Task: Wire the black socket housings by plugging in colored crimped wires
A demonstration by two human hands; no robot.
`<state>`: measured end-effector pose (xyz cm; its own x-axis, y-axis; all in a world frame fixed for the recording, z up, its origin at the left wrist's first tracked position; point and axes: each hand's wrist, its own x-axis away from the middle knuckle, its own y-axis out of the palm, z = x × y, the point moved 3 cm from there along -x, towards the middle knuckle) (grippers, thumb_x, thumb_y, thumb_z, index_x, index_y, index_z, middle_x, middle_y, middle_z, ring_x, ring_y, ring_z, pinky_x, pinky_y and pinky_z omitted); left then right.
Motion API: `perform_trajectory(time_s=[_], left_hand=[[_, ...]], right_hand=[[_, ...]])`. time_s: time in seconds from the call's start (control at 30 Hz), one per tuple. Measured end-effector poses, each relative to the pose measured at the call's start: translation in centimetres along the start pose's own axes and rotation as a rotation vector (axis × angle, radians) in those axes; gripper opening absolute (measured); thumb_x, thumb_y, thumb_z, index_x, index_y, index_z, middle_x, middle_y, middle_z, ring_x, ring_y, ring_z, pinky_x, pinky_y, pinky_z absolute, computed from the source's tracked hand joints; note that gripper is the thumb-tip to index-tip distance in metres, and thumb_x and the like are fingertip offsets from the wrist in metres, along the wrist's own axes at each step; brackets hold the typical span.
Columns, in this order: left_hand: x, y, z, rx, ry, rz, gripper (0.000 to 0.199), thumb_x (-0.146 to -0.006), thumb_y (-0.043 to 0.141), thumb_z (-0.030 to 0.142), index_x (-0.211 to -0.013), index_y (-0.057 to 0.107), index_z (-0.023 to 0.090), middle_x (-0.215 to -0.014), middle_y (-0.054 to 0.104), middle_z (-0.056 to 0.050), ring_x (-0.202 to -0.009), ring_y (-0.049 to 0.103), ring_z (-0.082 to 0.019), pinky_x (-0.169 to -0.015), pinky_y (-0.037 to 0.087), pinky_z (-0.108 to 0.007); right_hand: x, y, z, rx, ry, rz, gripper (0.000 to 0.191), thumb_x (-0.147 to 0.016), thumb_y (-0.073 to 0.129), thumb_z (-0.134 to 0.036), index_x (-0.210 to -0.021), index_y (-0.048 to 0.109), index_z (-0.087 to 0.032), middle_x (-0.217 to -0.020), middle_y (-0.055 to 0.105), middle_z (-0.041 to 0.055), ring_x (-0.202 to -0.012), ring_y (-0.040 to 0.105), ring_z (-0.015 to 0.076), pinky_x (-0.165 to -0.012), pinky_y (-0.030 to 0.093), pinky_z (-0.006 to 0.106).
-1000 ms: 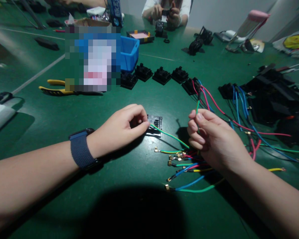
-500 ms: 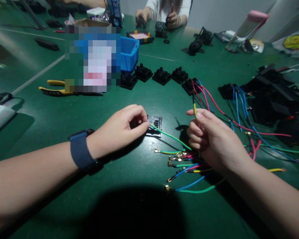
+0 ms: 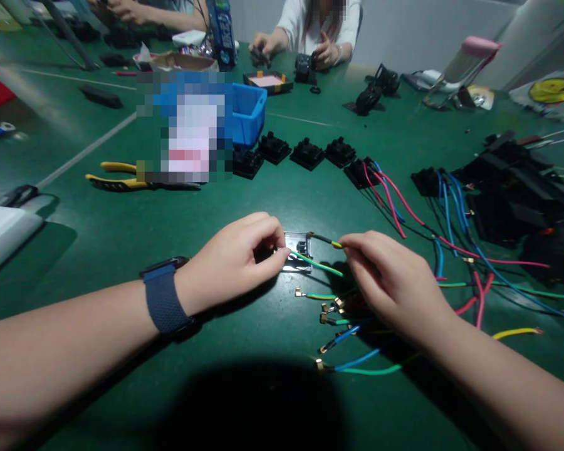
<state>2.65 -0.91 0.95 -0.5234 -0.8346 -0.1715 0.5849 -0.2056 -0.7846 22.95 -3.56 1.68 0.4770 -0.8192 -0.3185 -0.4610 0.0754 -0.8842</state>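
Note:
My left hand (image 3: pixel 244 257), with a dark blue watch band on the wrist, is closed on the left side of a small black plastic housing (image 3: pixel 304 263) on the table. A green wire (image 3: pixel 322 264) runs from the left fingertips across the housing toward the right; its inner end is hidden. My right hand (image 3: pixel 390 269) pinches a yellow-green wire (image 3: pixel 337 245) with a black sleeve. The sleeved end points left, at the housing's upper right edge; whether it touches cannot be made out. Below, several loose wires with brass terminals (image 3: pixel 320 365) lie partly under the right hand.
Several black sockets (image 3: pixel 308 153) stand in a row behind, some with red and blue wires (image 3: pixel 395 188). Yellow-handled pliers (image 3: pixel 117 183) lie at left near a blue bin (image 3: pixel 249 116). Black parts (image 3: pixel 517 194) are piled at right. Other people's hands (image 3: pixel 329 53) work across the table.
My right hand has turned and lowered, bringing the yellow-green wire from upright to nearly level beside the housing. My left hand keeps its hold. The whole view has shifted slightly.

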Motion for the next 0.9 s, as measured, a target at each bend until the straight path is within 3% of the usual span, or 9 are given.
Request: perform_trajectory(time_s=[0.27,0.47,0.63,0.9], left_hand=[[0.20,0.14,0.42,-0.075,0.106,-0.035,0.008,-0.085,0.049,0.021,-0.081,0.054,0.017,-0.077,0.051,-0.001,-0.072,0.046,-0.014,-0.066,0.036,-0.026],[0.13,-0.02,0.48,-0.055,0.096,-0.030,0.009,-0.087,0.048,0.024,-0.084,0.053,0.017,-0.081,0.052,-0.003,-0.077,0.048,-0.017,-0.069,0.038,-0.030],[0.05,-0.18,0.65,-0.042,0.122,0.007,0.005,-0.086,0.050,0.022,-0.087,0.052,0.017,-0.087,0.053,-0.004,-0.084,0.048,-0.018,-0.075,0.040,-0.032],[0.05,-0.14,0.72,-0.021,0.114,-0.033,0.002,-0.085,0.050,0.019,-0.085,0.052,0.017,-0.085,0.053,-0.004,-0.083,0.049,-0.017,-0.074,0.040,-0.031]], right_hand=[[0.10,0.73,-0.30,-0.039,-0.044,-0.049,0.020,-0.087,0.043,-0.014,-0.104,0.052,-0.018,-0.084,0.065,0.0059,-0.072,0.059,0.0170,-0.064,0.045,0.029],[-0.07,0.45,-0.32,-0.025,-0.118,-0.033,0.017,-0.086,0.043,-0.015,-0.100,0.054,-0.016,-0.067,0.056,0.0024,-0.059,0.049,0.0145,-0.053,0.037,0.026],[-0.10,0.40,0.01,-0.053,-0.108,-0.044,0.014,-0.087,0.045,-0.016,-0.096,0.055,-0.017,-0.069,0.055,0.0022,-0.060,0.047,0.0138,-0.056,0.036,0.026],[-0.12,0.21,0.08,-0.010,-0.126,-0.016,0.014,-0.086,0.046,-0.016,-0.094,0.058,-0.014,-0.074,0.059,0.0060,-0.066,0.052,0.0160,-0.059,0.039,0.027]])
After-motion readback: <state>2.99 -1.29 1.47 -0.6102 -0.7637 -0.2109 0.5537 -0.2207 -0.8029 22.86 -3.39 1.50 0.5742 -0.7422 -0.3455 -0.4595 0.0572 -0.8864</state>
